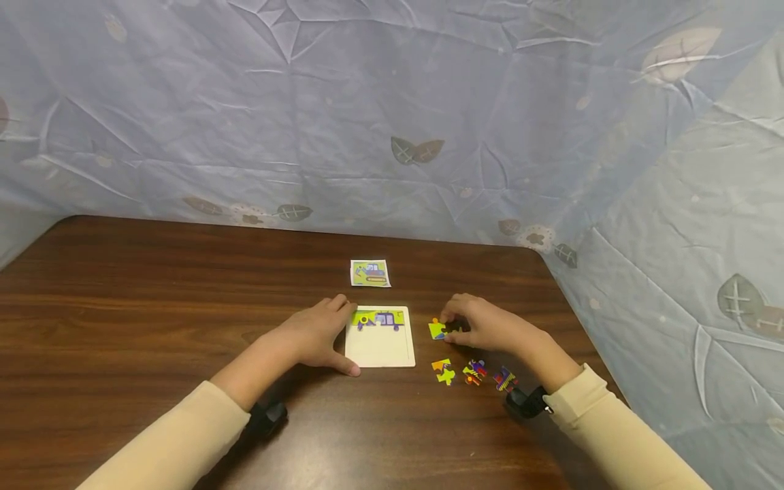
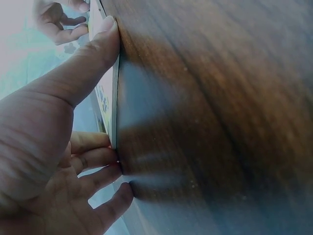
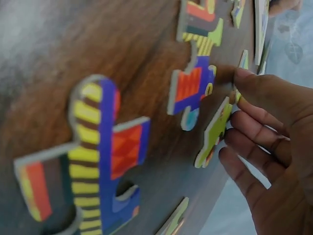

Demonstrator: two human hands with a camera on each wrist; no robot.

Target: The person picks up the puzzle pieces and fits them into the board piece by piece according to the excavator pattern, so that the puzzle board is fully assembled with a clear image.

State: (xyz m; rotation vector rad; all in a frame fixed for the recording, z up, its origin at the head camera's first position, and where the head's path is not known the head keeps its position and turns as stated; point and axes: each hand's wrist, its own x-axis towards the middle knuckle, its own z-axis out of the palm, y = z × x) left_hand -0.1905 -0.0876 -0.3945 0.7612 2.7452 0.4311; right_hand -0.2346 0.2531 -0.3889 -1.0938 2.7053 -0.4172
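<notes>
A white puzzle tray (image 1: 380,350) lies on the table, its top row filled with green and purple pieces. My left hand (image 1: 315,331) rests along the tray's left side, thumb at the lower corner and fingers spread by the upper one. To the right, my right hand (image 1: 486,325) pinches a green and blue puzzle piece (image 1: 436,331) between thumb and fingers, low over the table. Another green piece (image 3: 213,132) lies just beside those fingers in the right wrist view. Nearer me are an orange and green piece (image 1: 444,372), a striped piece (image 1: 474,371) and a purple striped piece (image 1: 505,379).
A picture card (image 1: 370,273) showing an excavator lies behind the tray. The dark wooden table (image 1: 153,306) ends against a patterned grey-blue cloth (image 1: 367,122) at the back and right. Dark wrist cameras sit under both wrists.
</notes>
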